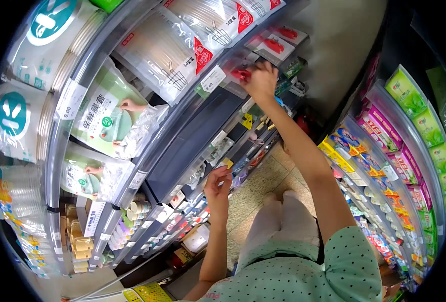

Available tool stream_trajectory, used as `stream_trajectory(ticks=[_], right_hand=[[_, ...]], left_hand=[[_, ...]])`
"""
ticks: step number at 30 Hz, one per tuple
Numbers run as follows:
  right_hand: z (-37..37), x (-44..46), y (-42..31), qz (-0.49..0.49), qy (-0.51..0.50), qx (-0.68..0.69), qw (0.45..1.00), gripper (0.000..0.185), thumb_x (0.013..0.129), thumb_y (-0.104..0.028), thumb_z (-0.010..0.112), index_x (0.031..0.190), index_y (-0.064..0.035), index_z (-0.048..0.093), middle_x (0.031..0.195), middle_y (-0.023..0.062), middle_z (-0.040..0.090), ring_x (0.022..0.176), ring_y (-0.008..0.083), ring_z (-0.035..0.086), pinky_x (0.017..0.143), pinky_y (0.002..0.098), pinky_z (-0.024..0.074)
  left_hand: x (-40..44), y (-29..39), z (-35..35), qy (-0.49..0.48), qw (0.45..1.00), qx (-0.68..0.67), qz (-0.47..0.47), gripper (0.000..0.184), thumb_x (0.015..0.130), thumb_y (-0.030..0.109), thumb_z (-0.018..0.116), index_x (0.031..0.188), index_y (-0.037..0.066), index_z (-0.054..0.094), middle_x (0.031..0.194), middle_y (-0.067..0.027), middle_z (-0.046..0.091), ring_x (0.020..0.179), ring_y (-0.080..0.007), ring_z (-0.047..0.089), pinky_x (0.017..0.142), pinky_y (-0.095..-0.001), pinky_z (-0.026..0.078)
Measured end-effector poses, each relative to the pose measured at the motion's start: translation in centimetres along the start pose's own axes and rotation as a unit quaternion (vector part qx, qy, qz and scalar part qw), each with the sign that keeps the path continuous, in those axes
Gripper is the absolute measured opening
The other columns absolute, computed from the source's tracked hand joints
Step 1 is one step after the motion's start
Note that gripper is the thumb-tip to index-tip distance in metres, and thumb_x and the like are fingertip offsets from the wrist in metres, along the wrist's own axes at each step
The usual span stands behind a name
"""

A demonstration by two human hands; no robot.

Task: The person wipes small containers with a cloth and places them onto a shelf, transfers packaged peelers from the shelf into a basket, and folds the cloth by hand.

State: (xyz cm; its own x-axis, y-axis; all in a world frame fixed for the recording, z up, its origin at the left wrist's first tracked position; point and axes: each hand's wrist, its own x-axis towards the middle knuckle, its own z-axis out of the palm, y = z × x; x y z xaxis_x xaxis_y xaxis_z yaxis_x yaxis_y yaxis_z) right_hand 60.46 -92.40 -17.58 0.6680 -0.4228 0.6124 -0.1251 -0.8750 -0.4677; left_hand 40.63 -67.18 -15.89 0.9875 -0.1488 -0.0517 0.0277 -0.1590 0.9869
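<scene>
High on the left-hand shelving, my right hand [263,80] reaches in, with its fingers closed at a small red packaged item [241,75] near the shelf front. Its exact kind is unclear. Behind it lie similar red items on white cards [274,46]. My left hand [218,187] is raised lower down beside the shelf edge, its fingers loosely bent and apart, holding nothing visible. A small yellow piece [226,162] shows just beyond its fingertips. Bags of wooden sticks [165,50] stand left of my right hand, above a price tag [213,79].
Bags of film covers [107,118] and stacked plastic cups [22,194] fill the left shelves. Across the narrow aisle stand boxed goods [381,128] and green packs [409,93]. Tiled floor [255,186] runs between. A yellow basket [152,293] is at the bottom.
</scene>
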Motion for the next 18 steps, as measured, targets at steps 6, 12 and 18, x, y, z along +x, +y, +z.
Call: stream_trajectory(ticks=[6, 12, 18], right_hand=[[-6.7, -5.2, 2.2, 0.045, 0.032, 0.040, 0.998, 0.030, 0.059, -0.028, 0.077, 0.084, -0.0122, 0.071, 0.088, 0.0042, 0.062, 0.094, 0.0254, 0.053, 0.081, 0.0399, 0.0379], [-13.3, -12.0, 4.2, 0.091, 0.018, 0.126, 0.988, 0.033, 0.056, -0.023, 0.078, 0.086, -0.0091, 0.071, 0.086, 0.0053, 0.062, 0.090, 0.0267, 0.054, 0.082, 0.0379, 0.0396], [-18.2, -16.9, 4.0, 0.095, -0.006, 0.172, 0.981, 0.036, 0.053, -0.012, 0.079, 0.087, -0.0048, 0.071, 0.081, 0.0082, 0.058, 0.086, 0.0276, 0.053, 0.078, 0.0379, 0.0432]], left_hand=[[-0.1, 0.1, 2.2, -0.024, 1.000, -0.009, 0.014, 0.018, 0.090, 0.005, 0.060, 0.107, 0.002, 0.062, 0.100, -0.0039, 0.065, 0.089, -0.0105, 0.059, 0.075, -0.0240, 0.046], [-0.8, -0.2, 6.6, -0.063, 0.997, -0.054, 0.008, 0.031, 0.089, 0.012, 0.064, 0.118, 0.001, 0.061, 0.104, -0.0060, 0.065, 0.084, -0.0076, 0.057, 0.073, -0.0229, 0.046], [-4.1, 0.1, 10.0, -0.040, 0.996, -0.081, -0.010, 0.034, 0.087, 0.010, 0.067, 0.118, 0.000, 0.060, 0.101, -0.0073, 0.066, 0.079, -0.0094, 0.058, 0.069, -0.0231, 0.047]])
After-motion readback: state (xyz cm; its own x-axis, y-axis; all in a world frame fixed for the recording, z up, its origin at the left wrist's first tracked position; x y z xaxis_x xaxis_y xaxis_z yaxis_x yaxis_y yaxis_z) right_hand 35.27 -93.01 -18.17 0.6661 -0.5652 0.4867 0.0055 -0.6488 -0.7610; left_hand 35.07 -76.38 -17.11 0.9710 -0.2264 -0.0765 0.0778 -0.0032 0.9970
